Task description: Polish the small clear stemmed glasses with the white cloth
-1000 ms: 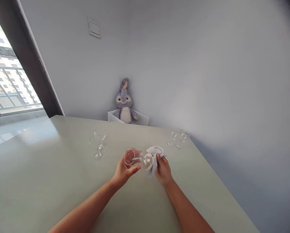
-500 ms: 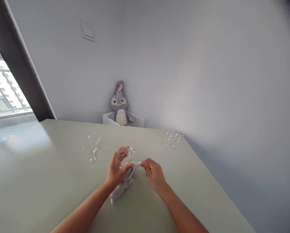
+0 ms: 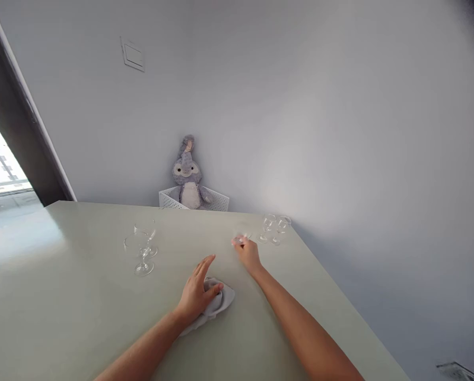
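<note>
Goblets (image 3: 144, 268), two, stand at left, unheld. My left hand (image 3: 194, 297) is spread, thumb apart, over the crumpled cloth (image 3: 226, 297). My right hand (image 3: 249, 256) pinches a blurred glass (image 3: 240, 240), not set down, near at least two stemmed glasses (image 3: 269, 223) standing right. I'd call it partway.

1 head-worn camera, looking forward and down over both hands, table (image 3: 102, 301) beyond

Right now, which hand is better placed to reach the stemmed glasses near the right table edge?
Probably the right hand: it is nearer those stemmed glasses, though it holds a blurred glass. The left hand is farther, at the grey cloth.
</note>
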`<state>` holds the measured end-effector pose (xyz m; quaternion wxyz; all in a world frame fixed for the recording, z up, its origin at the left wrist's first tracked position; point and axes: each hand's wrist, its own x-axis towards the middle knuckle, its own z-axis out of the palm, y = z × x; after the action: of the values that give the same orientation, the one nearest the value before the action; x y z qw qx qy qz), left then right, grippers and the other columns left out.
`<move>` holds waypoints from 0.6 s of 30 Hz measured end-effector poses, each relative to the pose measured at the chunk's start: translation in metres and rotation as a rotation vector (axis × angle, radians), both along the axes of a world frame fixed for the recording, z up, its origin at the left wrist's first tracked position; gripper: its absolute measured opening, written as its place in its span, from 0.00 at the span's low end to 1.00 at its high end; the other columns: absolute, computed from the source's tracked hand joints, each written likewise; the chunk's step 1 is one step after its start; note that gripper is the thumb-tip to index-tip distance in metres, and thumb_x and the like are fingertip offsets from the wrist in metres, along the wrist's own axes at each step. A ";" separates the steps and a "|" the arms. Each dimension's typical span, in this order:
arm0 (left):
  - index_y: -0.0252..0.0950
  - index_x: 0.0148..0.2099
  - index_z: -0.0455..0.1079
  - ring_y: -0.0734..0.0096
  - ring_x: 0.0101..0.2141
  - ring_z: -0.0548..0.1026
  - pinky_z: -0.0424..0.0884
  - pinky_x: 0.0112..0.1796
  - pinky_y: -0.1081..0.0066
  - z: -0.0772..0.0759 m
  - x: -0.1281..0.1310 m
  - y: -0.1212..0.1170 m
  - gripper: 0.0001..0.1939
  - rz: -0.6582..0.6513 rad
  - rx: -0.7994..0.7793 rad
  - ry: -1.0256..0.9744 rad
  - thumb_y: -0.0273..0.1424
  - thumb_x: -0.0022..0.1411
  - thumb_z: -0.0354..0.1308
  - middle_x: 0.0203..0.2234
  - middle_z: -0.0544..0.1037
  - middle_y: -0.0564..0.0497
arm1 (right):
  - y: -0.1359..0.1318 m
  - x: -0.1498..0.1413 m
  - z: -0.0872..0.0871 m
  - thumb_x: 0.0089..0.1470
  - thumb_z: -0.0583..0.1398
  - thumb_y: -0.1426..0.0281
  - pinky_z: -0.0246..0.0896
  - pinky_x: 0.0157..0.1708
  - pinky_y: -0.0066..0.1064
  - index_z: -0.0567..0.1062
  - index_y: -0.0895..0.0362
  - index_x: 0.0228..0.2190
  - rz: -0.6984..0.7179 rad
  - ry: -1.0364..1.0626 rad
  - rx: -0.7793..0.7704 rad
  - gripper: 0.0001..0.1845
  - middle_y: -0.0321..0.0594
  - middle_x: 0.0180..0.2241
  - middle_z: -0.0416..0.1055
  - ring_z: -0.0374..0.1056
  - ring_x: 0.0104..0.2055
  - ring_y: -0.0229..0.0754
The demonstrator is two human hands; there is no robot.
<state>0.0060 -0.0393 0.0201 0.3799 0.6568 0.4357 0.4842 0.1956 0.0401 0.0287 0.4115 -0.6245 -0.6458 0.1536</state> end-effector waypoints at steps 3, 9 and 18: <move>0.44 0.50 0.66 0.59 0.51 0.64 0.55 0.52 0.61 -0.010 -0.001 0.006 0.23 -0.060 -0.057 0.059 0.34 0.50 0.58 0.49 0.69 0.48 | 0.033 0.028 -0.008 0.50 0.51 0.61 0.56 0.26 0.27 0.74 0.60 0.27 -0.155 0.060 -0.039 0.17 0.41 0.21 0.71 0.67 0.26 0.42; 0.44 0.46 0.69 0.60 0.45 0.68 0.61 0.48 0.64 -0.018 -0.004 0.010 0.17 -0.073 -0.217 -0.055 0.37 0.51 0.56 0.45 0.71 0.49 | 0.060 0.051 -0.024 0.47 0.53 0.63 0.54 0.23 0.26 0.73 0.59 0.24 -0.251 0.090 -0.120 0.14 0.40 0.20 0.71 0.65 0.22 0.40; 0.41 0.42 0.72 0.63 0.40 0.70 0.64 0.44 0.66 -0.021 -0.005 0.013 0.15 -0.090 -0.229 -0.065 0.36 0.51 0.56 0.39 0.74 0.48 | 0.071 0.052 -0.027 0.46 0.54 0.66 0.53 0.24 0.26 0.72 0.58 0.28 -0.290 0.075 -0.191 0.10 0.39 0.22 0.70 0.66 0.25 0.40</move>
<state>0.0011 -0.0260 -0.0007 0.4877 0.6120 0.4459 0.4346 0.2477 0.1109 0.0016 0.3919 -0.7413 -0.5155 0.1764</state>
